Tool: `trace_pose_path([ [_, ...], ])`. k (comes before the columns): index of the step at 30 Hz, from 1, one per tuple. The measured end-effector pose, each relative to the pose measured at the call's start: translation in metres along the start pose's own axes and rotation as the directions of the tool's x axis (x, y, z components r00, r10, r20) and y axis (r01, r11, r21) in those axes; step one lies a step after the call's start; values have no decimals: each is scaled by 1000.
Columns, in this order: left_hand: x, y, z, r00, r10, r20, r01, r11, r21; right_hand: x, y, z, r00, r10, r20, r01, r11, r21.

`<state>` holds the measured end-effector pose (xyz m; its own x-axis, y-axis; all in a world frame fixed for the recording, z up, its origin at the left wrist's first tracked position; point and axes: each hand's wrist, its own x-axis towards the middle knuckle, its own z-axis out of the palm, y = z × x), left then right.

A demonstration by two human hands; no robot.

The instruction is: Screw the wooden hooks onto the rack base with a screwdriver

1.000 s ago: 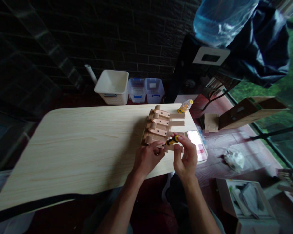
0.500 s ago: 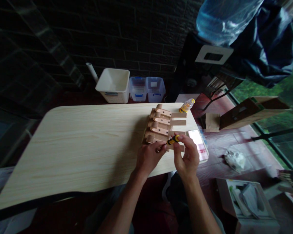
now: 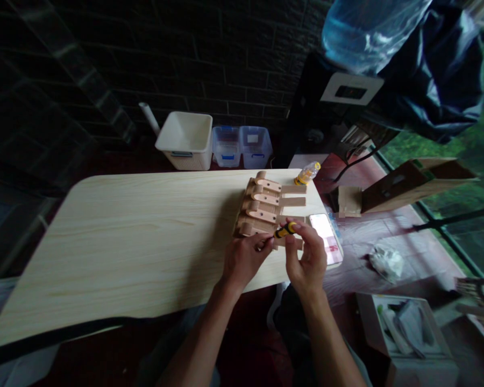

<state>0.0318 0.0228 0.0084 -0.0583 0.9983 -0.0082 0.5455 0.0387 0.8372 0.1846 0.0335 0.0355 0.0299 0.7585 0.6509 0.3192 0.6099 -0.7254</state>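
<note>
My right hand [image 3: 307, 257] pinches the yellow-and-black handle of a screwdriver [image 3: 285, 230] between thumb and fingers. It slants down to the left, toward my left hand [image 3: 244, 260]. That hand is closed, thumb and fingertips together by the tool's front end; whatever lies between them is too small to make out. Just beyond both hands is a wooden assembly [image 3: 262, 216]: several rounded pieces in a row, dark screw heads or holes on them, with flat strips sticking out to the right. My hands cover its near end.
A phone with a lit screen [image 3: 326, 236] lies at the right edge of the pale wooden table [image 3: 137, 242]. Behind it stands a small clear bottle with yellow ends [image 3: 307, 173]. Past the far edge are a white basket [image 3: 187, 137] and two clear bins [image 3: 256, 146].
The view has shifted slightly. My right hand keeps its grip on the screwdriver, whose handle looks a little turned; my left hand stays closed at its front end.
</note>
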Motion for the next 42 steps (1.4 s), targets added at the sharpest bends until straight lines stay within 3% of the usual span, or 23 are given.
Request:
trace_pose_path([
  [30, 0, 2, -3, 1000, 2, 4, -2, 1000, -8, -1, 3, 0, 1000, 7, -7, -7, 1000, 26],
  [42, 1, 0, -2, 1000, 6, -12, -6, 1000, 25, 0, 2, -1, 999, 28, 42, -32, 997, 74],
])
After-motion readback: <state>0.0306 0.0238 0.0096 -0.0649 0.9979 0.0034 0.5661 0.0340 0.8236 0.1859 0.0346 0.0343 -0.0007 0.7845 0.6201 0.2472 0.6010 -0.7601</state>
